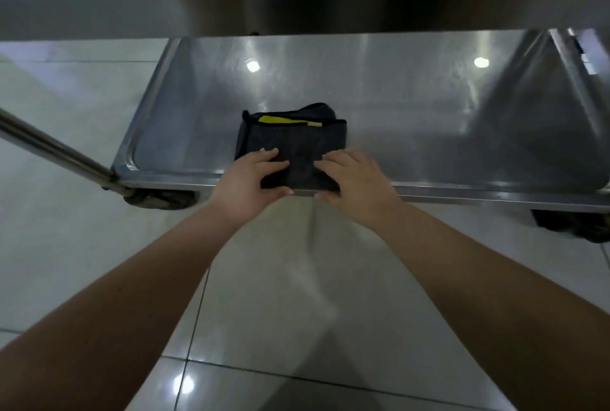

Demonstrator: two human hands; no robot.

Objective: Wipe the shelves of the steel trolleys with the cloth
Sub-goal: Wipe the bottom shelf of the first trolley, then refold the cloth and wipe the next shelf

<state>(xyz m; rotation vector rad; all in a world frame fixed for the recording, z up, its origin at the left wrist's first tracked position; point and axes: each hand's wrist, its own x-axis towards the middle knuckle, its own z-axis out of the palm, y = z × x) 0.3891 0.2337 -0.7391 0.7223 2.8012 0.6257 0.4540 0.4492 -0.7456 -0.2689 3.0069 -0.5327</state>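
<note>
— Steel lower shelf [396,106], seen from the head: where does the cloth [292,143] lie?
— Folded, dark with a yellow strip, at the front rim, about midway along.
— And the grip?
— The left hand [251,179] and right hand [355,179] sit side by side on its near part, fingers on top, thumbs tucked at the near edge, both pinching it.
— Room to move?
— Bare steel on both sides and behind, out to the raised rims. The upper shelf [297,11] overhangs the back.
</note>
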